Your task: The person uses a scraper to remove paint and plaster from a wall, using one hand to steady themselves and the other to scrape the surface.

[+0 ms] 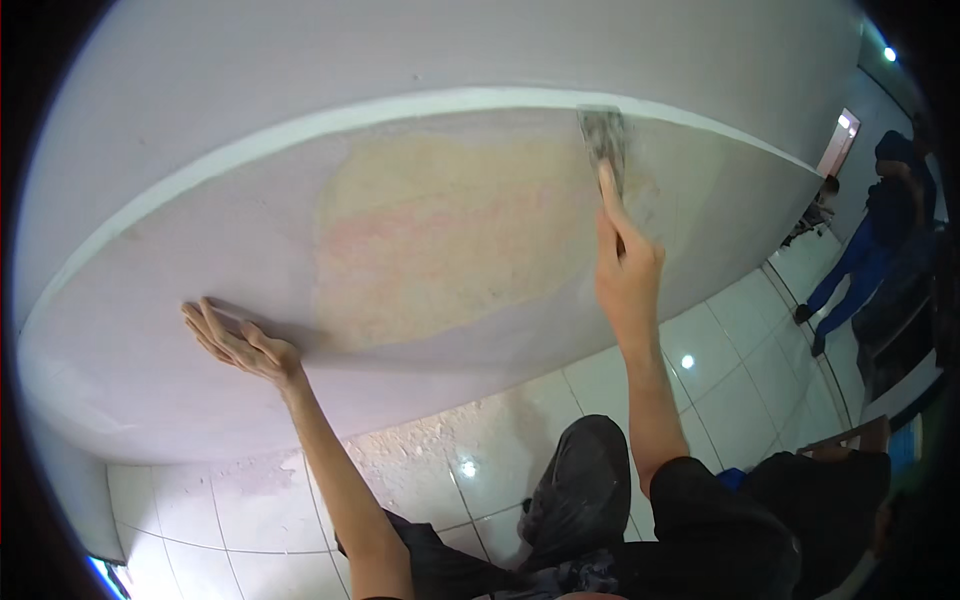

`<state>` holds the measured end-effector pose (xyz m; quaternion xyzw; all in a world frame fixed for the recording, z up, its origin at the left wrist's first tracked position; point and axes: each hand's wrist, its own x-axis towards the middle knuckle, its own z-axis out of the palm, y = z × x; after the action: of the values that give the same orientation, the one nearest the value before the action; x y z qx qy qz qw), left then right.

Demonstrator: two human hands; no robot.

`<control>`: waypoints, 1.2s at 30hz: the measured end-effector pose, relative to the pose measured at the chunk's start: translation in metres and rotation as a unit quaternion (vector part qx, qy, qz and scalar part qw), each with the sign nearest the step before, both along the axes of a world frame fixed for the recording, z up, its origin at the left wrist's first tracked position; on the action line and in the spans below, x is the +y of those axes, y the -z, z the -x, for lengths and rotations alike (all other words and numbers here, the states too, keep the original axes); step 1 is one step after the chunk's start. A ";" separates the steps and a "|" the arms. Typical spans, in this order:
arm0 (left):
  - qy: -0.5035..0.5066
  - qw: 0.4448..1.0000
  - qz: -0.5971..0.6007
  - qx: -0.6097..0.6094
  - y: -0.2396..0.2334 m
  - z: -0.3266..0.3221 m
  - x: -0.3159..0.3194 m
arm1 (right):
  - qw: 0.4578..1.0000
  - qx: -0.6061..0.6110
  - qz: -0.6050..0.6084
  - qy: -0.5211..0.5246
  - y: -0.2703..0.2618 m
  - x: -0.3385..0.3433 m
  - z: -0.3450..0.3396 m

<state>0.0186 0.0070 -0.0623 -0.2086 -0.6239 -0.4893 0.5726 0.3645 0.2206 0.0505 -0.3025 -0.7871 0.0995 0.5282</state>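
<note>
My right hand grips the handle of a metal putty knife, its blade lying against the wall just under a raised white band. Left of the blade, a large patch of exposed yellowish and pinkish surface shows in the pale lilac wall. My left hand touches or nearly touches the wall to the lower left of that patch, fingers extended and holding nothing; whether the palm presses on the wall cannot be told.
Flakes and dust lie along the wall's foot on the white tiled floor. My bent knee is near the wall. A person in blue trousers stands at the far right, with others nearby. Dark clothing shows at lower right.
</note>
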 end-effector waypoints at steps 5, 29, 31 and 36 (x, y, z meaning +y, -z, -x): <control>0.011 0.999 0.010 0.032 -0.009 -0.002 0.001 | 0.989 0.064 -0.130 -0.025 0.042 0.019 -0.003; 0.004 1.000 -0.002 0.030 -0.007 0.002 -0.002 | 0.998 0.021 -0.056 -0.027 0.026 0.007 -0.005; 0.001 1.000 0.002 0.017 -0.005 -0.001 -0.002 | 0.999 -0.039 0.025 0.021 0.011 -0.004 -0.003; 0.009 1.000 -0.006 0.020 -0.005 -0.002 0.001 | 1.000 -0.025 -0.009 0.009 0.024 0.001 -0.009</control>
<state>0.0210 0.0079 -0.0576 -0.2204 -0.6078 -0.4940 0.5814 0.3733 0.2218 0.0262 -0.3073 -0.7980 0.0797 0.5122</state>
